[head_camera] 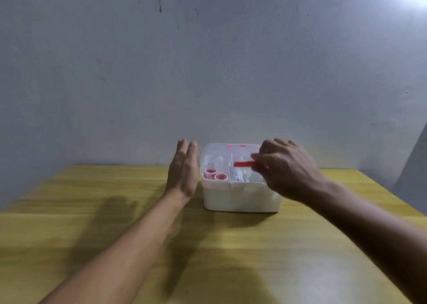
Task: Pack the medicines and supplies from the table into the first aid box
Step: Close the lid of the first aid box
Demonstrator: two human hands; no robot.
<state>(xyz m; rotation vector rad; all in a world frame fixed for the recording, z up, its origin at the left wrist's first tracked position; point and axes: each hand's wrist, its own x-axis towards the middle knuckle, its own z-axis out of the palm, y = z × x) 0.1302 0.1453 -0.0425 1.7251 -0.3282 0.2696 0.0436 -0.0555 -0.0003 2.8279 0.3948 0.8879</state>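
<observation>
Red strip (245, 164) pinched in the right hand (286, 169) over the open white first aid box (240, 197), the left hand (183, 172) flat with fingers together just beside the box's left wall, on the yellow wooden table (115, 211).

Glare top right, soft blur, dim room
</observation>
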